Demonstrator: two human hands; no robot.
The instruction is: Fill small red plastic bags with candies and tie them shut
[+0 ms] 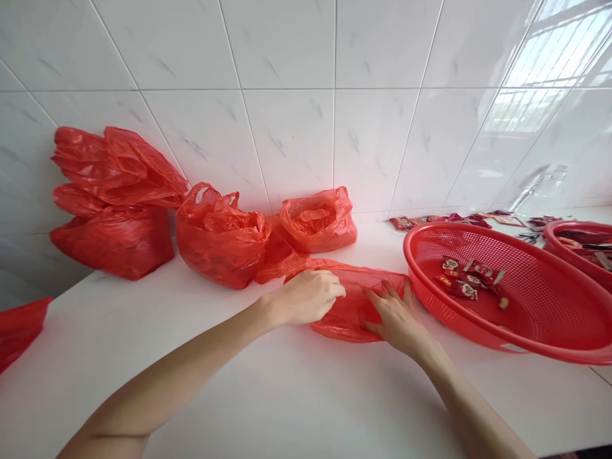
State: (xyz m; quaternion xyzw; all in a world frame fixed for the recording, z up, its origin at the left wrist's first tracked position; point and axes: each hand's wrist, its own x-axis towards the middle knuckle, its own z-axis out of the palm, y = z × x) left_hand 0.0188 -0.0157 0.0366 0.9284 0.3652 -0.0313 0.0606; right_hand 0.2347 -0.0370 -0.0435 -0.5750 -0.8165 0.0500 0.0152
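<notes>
A thin red plastic bag (347, 303) lies on the white tabletop in front of me, its mouth spread wide. My left hand (313, 295) is closed on the bag's left edge, fingers curled over the film. On the right side of the bag, my right hand (394, 315) has its fingers spread and pressed against the plastic, the thumb lower down near the front edge. Just right of that hand stands a large red mesh basket (535, 312) with several small wrapped snack packets (466, 284) in it.
Filled red bags (220, 245) stand left, with another open bag (318, 223) behind my hands. A second red basket (574, 252) is at the far right. Packets (406, 222) and scissors (528, 238) lie along the tiled wall (291, 146). More red plastic (21, 328) shows at the left edge.
</notes>
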